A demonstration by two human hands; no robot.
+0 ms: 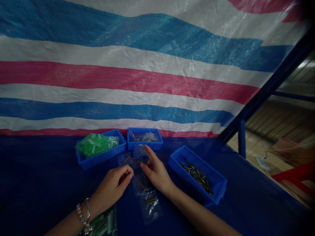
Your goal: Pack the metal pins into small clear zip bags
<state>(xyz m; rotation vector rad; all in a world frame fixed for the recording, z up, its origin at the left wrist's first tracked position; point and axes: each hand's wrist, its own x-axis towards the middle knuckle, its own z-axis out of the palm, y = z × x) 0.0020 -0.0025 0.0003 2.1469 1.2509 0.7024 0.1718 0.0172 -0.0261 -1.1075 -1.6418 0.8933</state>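
My left hand (114, 183) is closed, thumb and fingertips brought together beside the small clear bags; anything between them is hidden. My right hand (157, 173) is open, its index finger stretched forward and its thumb apart. That index fingertip lies at a clear plastic bag (139, 150) in front of the middle bin. Around and between the hands lie several more clear bags with thin brass-coloured pins inside, such as one bag (142, 186) below the right thumb and another bag (151, 206) nearer me. One bag (126, 159) lies ahead of my left hand.
A blue bin (103, 158) at the left holds green and clear bags. The middle blue bin (145, 146) holds clear bags. To the right, a blue bin (177, 158) holds many thin metal pins. A greenish bag (104, 224) lies under my left wrist. A striped tarp (123, 77) hangs behind.
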